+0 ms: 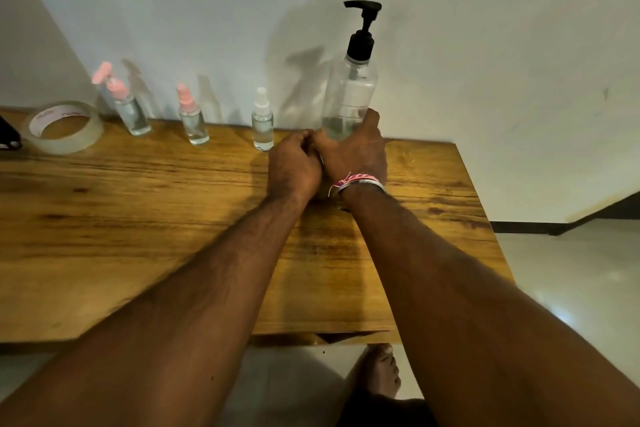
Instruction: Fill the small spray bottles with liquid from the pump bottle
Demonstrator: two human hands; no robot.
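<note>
a: right hand (351, 152) grips the base of the tall clear plastic pump bottle with the black pump (349, 94), centre-right of the frame; left hand (294, 163) is curled beside it, holding what i can't tell.

b: top-heavy — it might tip onto the clear small spray bottle with the white cap (262, 123) beside it on the wooden surface (138, 218).

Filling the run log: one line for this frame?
right hand grips pump bottle base | left hand curled beside it, contents hidden | three small spray bottles capped, untouched
</note>
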